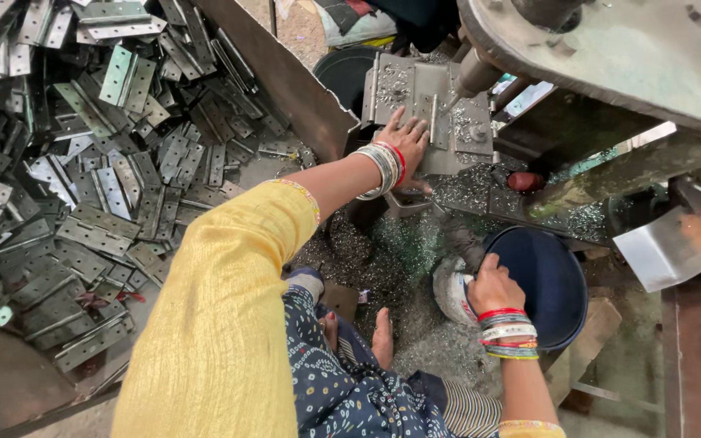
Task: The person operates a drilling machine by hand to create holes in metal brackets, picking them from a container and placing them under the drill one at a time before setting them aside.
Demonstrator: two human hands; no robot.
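Observation:
My left hand (406, 139) lies flat with fingers spread on a grey metal plate (440, 97) on the bed of a punch press, just left of the steel punch rod (474, 75). My right hand (492, 284) is closed on a dark handle beside a white rag-wrapped lump (450, 294), at the rim of a dark blue round tub (549, 280). Both wrists carry stacks of bangles. A yellow sleeve covers my left arm.
A big heap of punched grey metal strips (99, 170) fills a slanted tray on the left. Metal chips (403, 243) litter the floor around my bare feet (381, 337). The press frame (610, 57) overhangs the upper right. A second dark tub (342, 73) stands behind the press bed.

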